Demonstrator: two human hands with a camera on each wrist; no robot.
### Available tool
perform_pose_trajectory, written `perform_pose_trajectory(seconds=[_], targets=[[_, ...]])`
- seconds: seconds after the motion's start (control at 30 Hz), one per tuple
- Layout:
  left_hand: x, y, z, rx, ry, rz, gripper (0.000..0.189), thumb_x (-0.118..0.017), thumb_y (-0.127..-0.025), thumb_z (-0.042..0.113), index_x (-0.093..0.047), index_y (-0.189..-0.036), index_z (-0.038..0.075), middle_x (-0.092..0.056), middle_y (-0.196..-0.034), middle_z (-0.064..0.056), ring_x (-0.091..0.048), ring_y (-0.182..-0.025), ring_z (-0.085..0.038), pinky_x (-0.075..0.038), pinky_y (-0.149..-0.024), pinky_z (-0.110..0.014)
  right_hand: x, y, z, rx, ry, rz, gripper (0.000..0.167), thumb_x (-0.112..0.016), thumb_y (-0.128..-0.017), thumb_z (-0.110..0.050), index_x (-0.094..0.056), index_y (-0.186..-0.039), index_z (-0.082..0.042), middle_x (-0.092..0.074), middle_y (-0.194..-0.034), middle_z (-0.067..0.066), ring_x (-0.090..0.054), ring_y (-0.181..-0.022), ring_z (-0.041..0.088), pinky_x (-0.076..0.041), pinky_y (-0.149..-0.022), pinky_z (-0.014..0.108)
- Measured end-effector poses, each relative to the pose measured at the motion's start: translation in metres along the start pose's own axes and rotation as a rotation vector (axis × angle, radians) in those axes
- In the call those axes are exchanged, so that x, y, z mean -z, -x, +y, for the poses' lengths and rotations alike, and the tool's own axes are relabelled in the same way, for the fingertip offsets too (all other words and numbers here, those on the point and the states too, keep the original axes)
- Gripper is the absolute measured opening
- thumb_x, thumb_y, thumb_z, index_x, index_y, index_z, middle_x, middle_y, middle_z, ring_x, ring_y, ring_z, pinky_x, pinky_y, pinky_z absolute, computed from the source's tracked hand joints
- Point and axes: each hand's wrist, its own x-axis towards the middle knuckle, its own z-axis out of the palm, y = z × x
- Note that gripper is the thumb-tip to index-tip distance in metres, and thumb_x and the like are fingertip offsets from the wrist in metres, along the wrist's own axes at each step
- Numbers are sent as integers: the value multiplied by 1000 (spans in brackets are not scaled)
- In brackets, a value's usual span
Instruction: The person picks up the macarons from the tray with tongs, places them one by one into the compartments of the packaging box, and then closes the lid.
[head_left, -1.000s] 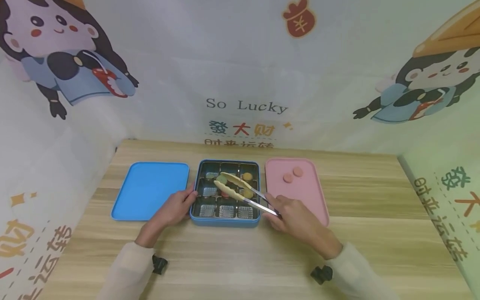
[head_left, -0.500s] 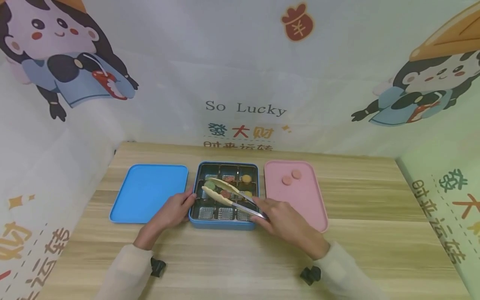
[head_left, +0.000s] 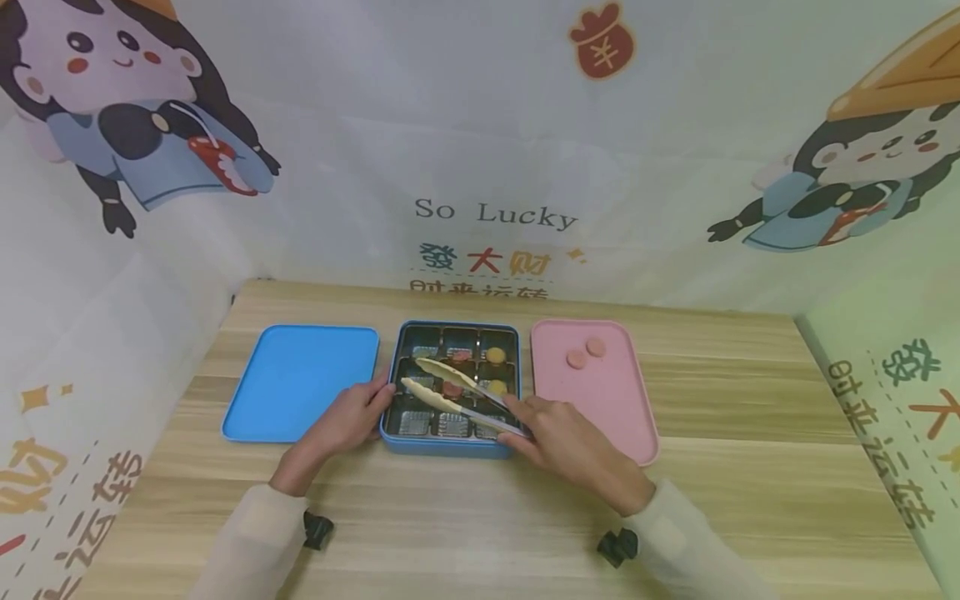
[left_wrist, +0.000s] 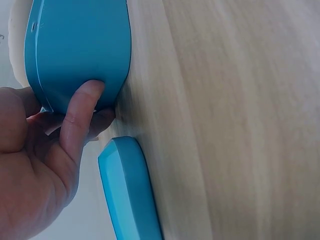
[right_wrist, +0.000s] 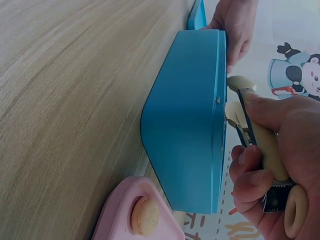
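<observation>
My left hand [head_left: 354, 414] holds the near-left side of a blue box [head_left: 450, 448]; in the left wrist view its fingers [left_wrist: 82, 112] lie around the box's corner. The box has a dark divided liner. In it lie a yellow macaron [head_left: 495, 356] at the back right, another yellow macaron [head_left: 497, 387] in front, and red macarons [head_left: 452, 389] in the middle column. My right hand [head_left: 566, 440] grips tongs [head_left: 468, 414] with cream tips. The tips stand apart over the box's middle-left compartment, with no macaron visible between them. The green macaron is out of sight.
A blue lid [head_left: 300, 379] lies left of the box. To the right is a pink tray [head_left: 600, 408] with two pink macarons [head_left: 596, 347] on it. All stand on a wooden table [head_left: 465, 517], with a printed cloth [head_left: 337, 167] behind.
The tongs have moved left and lower with the green macaron. Half a second ago it showed at their tips; now it is not visible. The left hand stays on the box.
</observation>
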Motion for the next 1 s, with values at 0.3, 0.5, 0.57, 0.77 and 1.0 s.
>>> perform_pose_trajectory(seconds=[0.3, 0.5, 0.57, 0.77, 1.0], targets=[[0, -2, 0, 2, 4, -6, 51, -38, -109, 23, -29, -153, -3, -68, -93, -19, -60, -61, -13, -50, -63, -31, 3, 2, 5, -19, -10, 19, 58, -66, -96, -37, -57, -137, 3, -73, -105, 15, -66, -76, 15, -56, -67, 27], [0, -4, 0, 0, 7, 1, 52, -38, -109, 23, -29, -151, -6, -68, -95, -21, -60, -61, -15, -49, -63, -31, 6, 5, 9, -49, -39, 19, 58, -66, -96, -36, -56, -137, 4, -73, -101, 14, -61, -71, 10, -53, -64, 23], [0, -4, 0, -4, 10, -1, 52, -38, -109, 23, -28, -151, -6, -68, -91, -19, -60, -60, -15, -49, -62, -31, 7, 7, 11, -64, -49, 17, 58, -66, -96, -36, -56, -137, 3, -72, -95, 10, -54, -67, 7, -49, -60, 20], [0, -3, 0, -10, 19, -10, 52, -38, -109, 22, -28, -151, -7, -67, -84, -15, -59, -56, -15, -48, -59, -30, 12, 14, 18, -92, -41, 55, 55, -68, -94, -34, -58, -136, 1, -59, -75, -2, -45, -60, 5, -43, -54, 18], [0, 0, -1, -5, 30, -21, 53, -38, -109, 22, -27, -152, -7, -69, -93, -20, -60, -57, -15, -49, -57, -30, 16, 25, 30, -120, -28, 76, 55, -71, -92, -31, -59, -135, 1, -58, -73, -2, -46, -61, 6, -45, -56, 21]])
